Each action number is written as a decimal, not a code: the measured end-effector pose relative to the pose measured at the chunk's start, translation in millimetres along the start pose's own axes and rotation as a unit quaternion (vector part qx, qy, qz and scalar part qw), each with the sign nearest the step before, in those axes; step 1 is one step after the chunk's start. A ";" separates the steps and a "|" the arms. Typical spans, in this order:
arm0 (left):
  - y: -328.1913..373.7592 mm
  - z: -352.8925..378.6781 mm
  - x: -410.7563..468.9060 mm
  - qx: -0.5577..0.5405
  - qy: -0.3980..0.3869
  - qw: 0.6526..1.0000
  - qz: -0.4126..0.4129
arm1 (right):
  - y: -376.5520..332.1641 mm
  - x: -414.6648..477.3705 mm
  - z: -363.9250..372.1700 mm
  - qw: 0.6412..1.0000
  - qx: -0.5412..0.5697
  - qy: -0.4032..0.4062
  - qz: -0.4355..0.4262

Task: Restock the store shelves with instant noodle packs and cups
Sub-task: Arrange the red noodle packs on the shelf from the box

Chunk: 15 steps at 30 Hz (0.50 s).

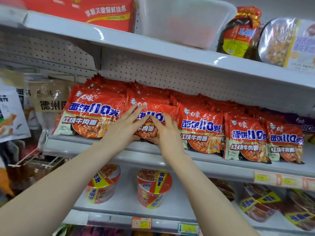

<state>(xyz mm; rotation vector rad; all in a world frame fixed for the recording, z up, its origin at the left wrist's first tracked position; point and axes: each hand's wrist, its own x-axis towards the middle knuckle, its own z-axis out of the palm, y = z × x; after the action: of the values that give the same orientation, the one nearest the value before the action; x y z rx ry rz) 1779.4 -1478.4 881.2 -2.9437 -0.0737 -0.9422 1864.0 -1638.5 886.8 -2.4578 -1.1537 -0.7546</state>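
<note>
Pack (154,107) stood 2nd from left on mid shelf (76,144). Left hand (126,128) lay flat, fingers straight, pressing its face. Right hand (165,132) pinched it, fingertips in front, thumb under btm edge. Best: push evenly toward 12 o'clock, upright, flush w/ neighbours (92,114).

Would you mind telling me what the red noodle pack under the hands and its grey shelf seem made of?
The red noodle pack looks like thin glossy plastic film, given its crinkles and glare streaks. The grey shelf is probably painted metal: smooth, rigid-looking, softly shiny.
</note>
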 end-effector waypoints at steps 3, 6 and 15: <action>-1.1 -0.6 3.5 0.016 -0.004 1.000 0.000 | 0.7 2.0 2.8 1.000 -0.001 0.004 0.009; -3.0 -1.8 1.9 -0.001 -0.004 1.000 0.010 | 0.7 0.5 2.3 1.000 -0.001 -0.001 0.011; -29.9 -19.6 -27.8 0.004 0.030 0.999 0.017 | -34.3 4.5 -5.8 0.995 -0.010 0.092 -0.025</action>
<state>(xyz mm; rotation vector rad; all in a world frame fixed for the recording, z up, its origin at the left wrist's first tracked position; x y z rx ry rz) 1743.6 -1450.5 882.0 -2.8974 -0.0253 -1.0220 1837.8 -1617.2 896.3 -2.3250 -1.1457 -0.9892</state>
